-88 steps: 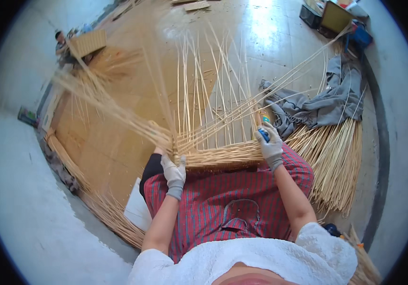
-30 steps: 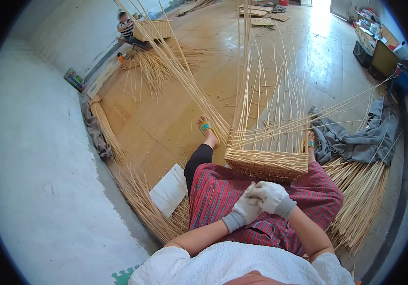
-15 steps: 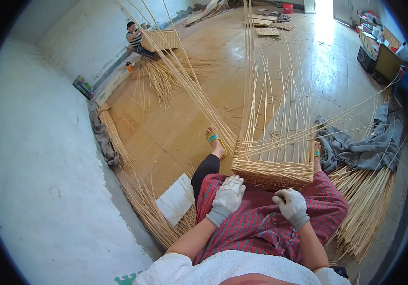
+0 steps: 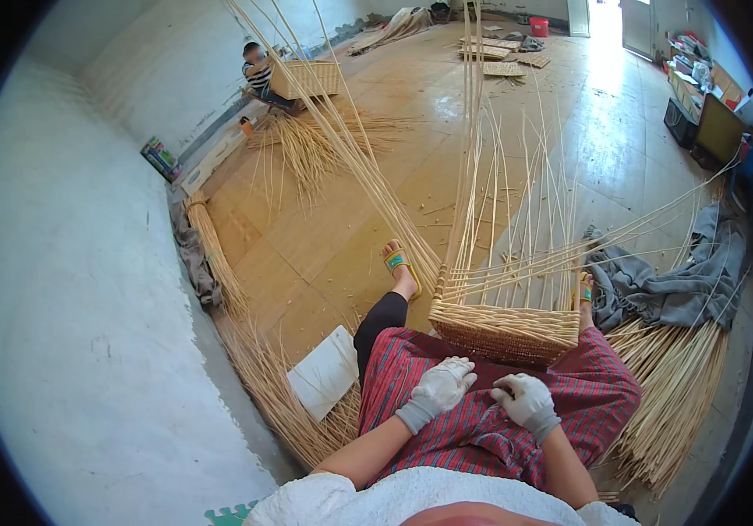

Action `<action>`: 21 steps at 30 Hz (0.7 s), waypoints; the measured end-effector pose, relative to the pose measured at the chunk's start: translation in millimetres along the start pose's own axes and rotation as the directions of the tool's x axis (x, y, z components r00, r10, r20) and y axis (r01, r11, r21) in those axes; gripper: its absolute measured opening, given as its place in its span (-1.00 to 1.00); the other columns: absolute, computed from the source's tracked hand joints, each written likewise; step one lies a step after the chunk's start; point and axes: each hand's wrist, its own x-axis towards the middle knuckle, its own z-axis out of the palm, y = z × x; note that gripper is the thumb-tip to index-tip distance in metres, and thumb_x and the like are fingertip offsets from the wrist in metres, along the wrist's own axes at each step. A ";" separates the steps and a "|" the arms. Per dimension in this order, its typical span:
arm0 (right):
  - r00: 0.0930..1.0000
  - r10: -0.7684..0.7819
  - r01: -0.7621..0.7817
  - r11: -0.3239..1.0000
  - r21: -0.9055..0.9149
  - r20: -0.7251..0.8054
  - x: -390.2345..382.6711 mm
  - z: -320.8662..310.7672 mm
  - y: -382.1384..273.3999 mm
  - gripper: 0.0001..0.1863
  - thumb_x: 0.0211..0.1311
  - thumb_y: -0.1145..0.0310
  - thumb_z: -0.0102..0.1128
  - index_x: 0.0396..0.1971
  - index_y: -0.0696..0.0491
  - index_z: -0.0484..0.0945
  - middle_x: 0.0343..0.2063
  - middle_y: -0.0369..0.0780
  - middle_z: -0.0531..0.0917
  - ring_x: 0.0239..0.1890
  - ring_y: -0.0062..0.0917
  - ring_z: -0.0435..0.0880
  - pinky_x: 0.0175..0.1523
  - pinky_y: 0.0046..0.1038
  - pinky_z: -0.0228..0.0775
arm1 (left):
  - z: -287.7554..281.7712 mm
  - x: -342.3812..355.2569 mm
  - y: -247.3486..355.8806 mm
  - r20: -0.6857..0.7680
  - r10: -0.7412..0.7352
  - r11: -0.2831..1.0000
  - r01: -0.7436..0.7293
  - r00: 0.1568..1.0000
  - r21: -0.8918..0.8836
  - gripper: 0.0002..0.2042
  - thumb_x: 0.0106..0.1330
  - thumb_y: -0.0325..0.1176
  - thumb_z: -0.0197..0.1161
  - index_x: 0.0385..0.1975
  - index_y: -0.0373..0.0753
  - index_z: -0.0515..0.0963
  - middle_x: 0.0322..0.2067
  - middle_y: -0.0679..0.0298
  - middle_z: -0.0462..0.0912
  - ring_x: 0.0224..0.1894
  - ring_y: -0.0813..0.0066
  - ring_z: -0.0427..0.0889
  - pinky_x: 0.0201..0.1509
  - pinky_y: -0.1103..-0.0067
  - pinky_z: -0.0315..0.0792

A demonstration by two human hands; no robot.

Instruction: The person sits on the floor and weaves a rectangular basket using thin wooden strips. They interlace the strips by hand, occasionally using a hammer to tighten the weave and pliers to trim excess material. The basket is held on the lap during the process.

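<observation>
Weaving paused, likely — half-woven wicker basket (image 4: 506, 329) wedged at knees, uprights free; gloved L hand (image 4: 440, 386) and R hand (image 4: 525, 399) rested on plaid lap, fingers loosely curled, nothing pinched — next a weaver rod must be picked up.

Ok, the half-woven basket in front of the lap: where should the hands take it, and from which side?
Probably grip the woven basket by its two short ends, low on the finished band, left hand and right hand coming from either side. The loose upright stakes fan out above and would flex; the woven wall looks firm.

basket (image 4: 503, 329) before hands, cloth (image 4: 670, 289) right
</observation>
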 end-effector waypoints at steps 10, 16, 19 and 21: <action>0.952 0.092 -0.084 0.996 0.041 -0.293 26.4 -48.9 32.6 -0.80 0.20 0.25 0.39 -0.29 0.06 0.74 -0.36 -0.08 0.73 -0.25 -0.19 0.72 -0.09 -0.23 0.55 | -22.6 23.1 -18.5 -0.427 -0.070 0.964 -0.050 0.901 -0.262 -0.66 0.35 -0.42 0.31 0.11 -0.32 0.58 0.03 0.02 0.67 0.11 0.18 0.66 0.28 0.43 0.48; 0.939 0.148 -0.089 0.976 0.197 -0.309 33.9 -62.0 30.5 -0.80 0.22 0.30 0.38 -0.27 0.12 0.72 -0.38 -0.08 0.72 -0.25 -0.26 0.74 -0.09 -0.29 0.54 | -30.7 23.2 -24.5 -0.325 0.013 0.990 -0.056 0.945 -0.126 -0.58 0.34 -0.32 0.33 0.17 -0.30 0.55 0.09 -0.02 0.63 0.20 0.12 0.58 0.35 0.39 0.40; 0.874 0.094 -0.045 0.993 0.114 -0.477 35.5 -50.6 58.1 -0.70 0.19 0.29 0.39 -0.13 0.11 0.68 -0.31 -0.05 0.72 -0.19 -0.20 0.73 -0.04 -0.27 0.55 | -21.3 42.0 -31.5 -0.437 -0.002 0.987 -0.068 0.899 -0.143 -0.47 0.30 -0.26 0.36 0.26 -0.28 0.46 0.18 -0.05 0.54 0.27 0.07 0.50 0.39 0.36 0.35; 0.707 0.025 -0.052 0.999 -0.016 -0.707 52.3 -56.1 96.9 -0.63 0.18 0.28 0.40 -0.04 0.12 0.65 -0.23 -0.02 0.72 -0.13 -0.15 0.72 0.00 -0.26 0.54 | -33.5 78.1 -46.0 -0.544 -0.153 0.975 0.035 0.825 -0.221 -0.31 0.23 -0.20 0.43 0.33 -0.33 0.35 0.21 -0.10 0.49 0.32 0.01 0.46 0.41 0.32 0.32</action>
